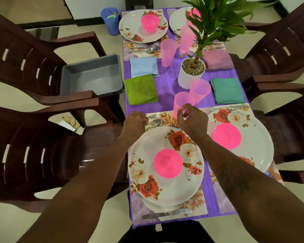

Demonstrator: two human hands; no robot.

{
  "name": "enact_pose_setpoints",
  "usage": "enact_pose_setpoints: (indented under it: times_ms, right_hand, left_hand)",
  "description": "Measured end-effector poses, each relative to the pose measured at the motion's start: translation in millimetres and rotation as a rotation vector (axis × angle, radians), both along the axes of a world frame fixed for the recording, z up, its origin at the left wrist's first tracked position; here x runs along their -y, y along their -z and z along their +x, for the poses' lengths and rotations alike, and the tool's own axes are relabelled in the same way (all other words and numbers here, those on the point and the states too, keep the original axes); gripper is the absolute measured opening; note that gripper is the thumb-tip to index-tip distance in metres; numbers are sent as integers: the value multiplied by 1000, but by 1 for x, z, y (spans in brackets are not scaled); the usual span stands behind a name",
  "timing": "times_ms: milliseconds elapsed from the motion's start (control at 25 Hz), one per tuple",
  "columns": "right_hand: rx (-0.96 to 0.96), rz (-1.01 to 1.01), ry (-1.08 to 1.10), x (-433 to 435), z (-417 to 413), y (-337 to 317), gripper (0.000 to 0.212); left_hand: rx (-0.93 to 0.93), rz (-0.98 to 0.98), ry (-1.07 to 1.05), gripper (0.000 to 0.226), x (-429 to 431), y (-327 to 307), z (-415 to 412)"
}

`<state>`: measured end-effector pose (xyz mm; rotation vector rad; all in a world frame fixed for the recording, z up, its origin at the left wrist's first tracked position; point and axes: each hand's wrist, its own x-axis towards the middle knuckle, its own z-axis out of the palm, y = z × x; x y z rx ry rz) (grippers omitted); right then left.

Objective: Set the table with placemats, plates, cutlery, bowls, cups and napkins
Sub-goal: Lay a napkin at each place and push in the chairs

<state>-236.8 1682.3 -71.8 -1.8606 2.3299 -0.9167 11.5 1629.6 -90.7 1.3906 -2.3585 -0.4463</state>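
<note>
Fingers (186, 108) and thumb of the right hand (193, 120) are curled around the lower wall of a pink cup (182, 100). The cup stands at the far edge of the near placemat (142, 211), just beside a second cup (199, 90). The left hand (135, 121) has its fingers curled over the handle ends of the fork (154, 116) and spoon (157, 122). Whether it grips them cannot be determined.

Status, by item:

- Table (167, 81): purple cover in place, with a placemat visible under each of four settings.
- Plates: four laid, including the near plate (189, 188) and the right plate (260, 155).
- Napkins: four folded and lying towards the table's middle: green napkin (140, 89), blue napkin (143, 66), teal napkin (227, 90), purple napkin (218, 59).
- Cups: four on the table. The two far cups (168, 51) stand between the far settings.
- Bowls: one pink bowl per plate, e.g. the near bowl (168, 163). The far-right one is partly hidden by the plant.
- Cutlery: near knife (165, 213) on the placemat's near edge and far cutlery (142, 48) beside its plate. At the right setting only a knife (226, 108) is discernible.

Assessment: the task appears nearly complete. Remaining work is likely to be releasing the held cup, assigning the second cup to the right setting, and squaring the fork and spoon.
</note>
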Motion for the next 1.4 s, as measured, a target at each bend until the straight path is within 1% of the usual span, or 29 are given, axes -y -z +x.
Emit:
enact_pose_setpoints:
  times_ms: [80, 160, 320, 400, 480, 640, 720, 800, 920, 960, 1120, 1240, 1320, 1400]
  right_hand:
    - [-5, 14, -20, -3, -2, -1, 22]
    - [16, 26, -25, -7, -5, 0, 24]
    - [1, 44, -11, -14, -6, 4, 51]
    - [-13, 13, -25, -15, -5, 2, 56]
    - [-19, -52, -52, -12, 2, -3, 51]
    - [25, -218, -126, 7, 40, -13, 28]
    - [77, -229, -169, 19, 64, -13, 19]
    - [143, -152, -197, 33, 81, -6, 17]
    - [266, 65, -145, 56, 95, 9, 11]
    - [301, 116, -101, 66, 98, 14, 11]
    - [376, 247, 111, 97, 109, 23, 19]
    - [447, 358, 267, 117, 108, 30, 29]
    - [487, 425, 316, 125, 104, 36, 34]
    - [492, 450, 297, 128, 104, 39, 30]
  left_hand:
    - [-9, -29, 29, 12, -2, -6, -13]
    - [-23, 34, 2, 9, -3, -10, -22]
    - [-50, 30, 5, 7, 1, -6, -27]
    - [-48, 43, -12, 7, 2, -6, -26]
    - [-47, 93, -59, 8, 5, -2, -22]
    - [-49, 104, -152, 9, 13, -3, -10]
    - [-31, 100, -164, 17, 22, -4, -3]
    - [27, 106, -182, 27, 34, -8, 3]
    - [106, 115, -203, 20, 54, -14, 5]
    - [138, 124, -192, 23, 61, -14, 4]
    - [263, 161, -115, 32, 83, 2, 16]
    - [318, 155, -49, 27, 94, 15, 29]
    - [359, 132, -5, 24, 99, 21, 34]
    - [388, 117, 8, 29, 103, 24, 35]
